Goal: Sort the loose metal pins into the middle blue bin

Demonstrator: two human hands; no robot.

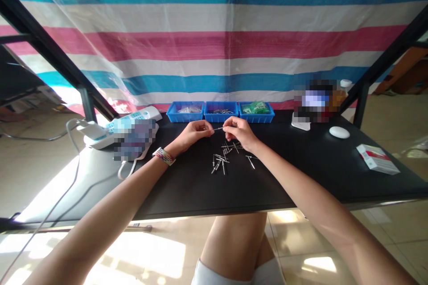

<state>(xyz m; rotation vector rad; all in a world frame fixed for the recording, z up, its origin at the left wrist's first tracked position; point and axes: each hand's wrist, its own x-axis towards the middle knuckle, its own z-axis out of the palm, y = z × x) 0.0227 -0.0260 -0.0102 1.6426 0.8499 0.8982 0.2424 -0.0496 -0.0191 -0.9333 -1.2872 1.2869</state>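
Between my two hands a thin silvery pop rivet (218, 128) stretches level above the black table. My left hand (197, 131) pinches its left end, and my right hand (240, 130) pinches the other end between thumb and forefinger. More loose rivets (219, 163) lie scattered on the table just below my hands, and a few (250, 161) sit apart under my right wrist. Directly behind my hands stands the middle blue bin (221, 117) with more rivets in it. My fingers hide both tips of the held rivet.
A left blue bin (185, 116) holds a clear bag; a right one (257, 118) holds green packaging. On the left are a white power strip (150, 113) and cables. On the right are a white mouse (339, 132), a small box (377, 159) and a blurred screen (316, 99).
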